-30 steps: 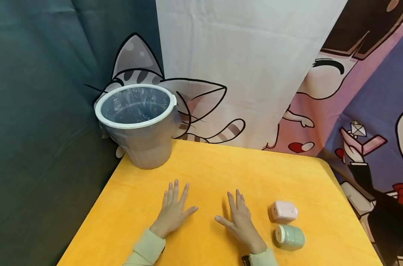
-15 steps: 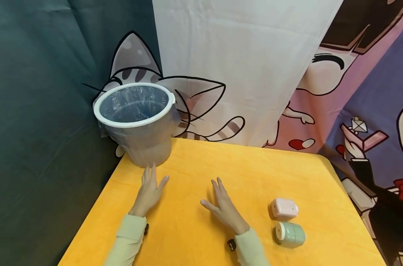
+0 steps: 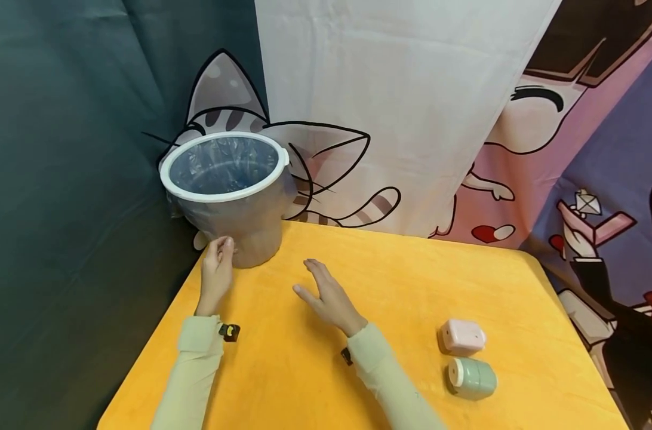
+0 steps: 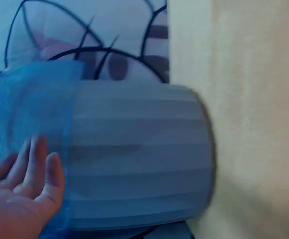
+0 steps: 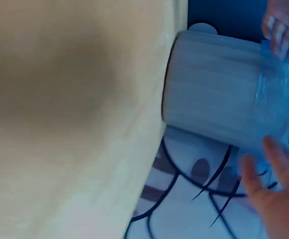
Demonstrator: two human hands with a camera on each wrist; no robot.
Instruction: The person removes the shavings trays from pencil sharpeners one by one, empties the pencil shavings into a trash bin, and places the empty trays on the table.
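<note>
A pale grey trash can (image 3: 256,230) with a white rim stands at the table's back left corner. A thin plastic bag (image 4: 40,99) lines it and hangs over the outside of its upper part. My left hand (image 3: 217,275) is in front of the can; in the left wrist view its loosely bent fingers (image 4: 37,164) are beside the hanging bag, and contact is unclear. My right hand (image 3: 331,298) hovers over the table, right of the can, with thumb and fingers spread and nothing held.
On the right of the yellow table (image 3: 390,263) lie a small pink container (image 3: 463,337) and a small green container (image 3: 473,378), side by side. Printed cloth (image 3: 401,89) hangs behind the table, and dark green cloth (image 3: 62,209) on the left.
Both hands have moved forward and left, towards the trash can. The left hand's fingers have gone from spread to loosely bent. The can and both small containers have stayed in place.
</note>
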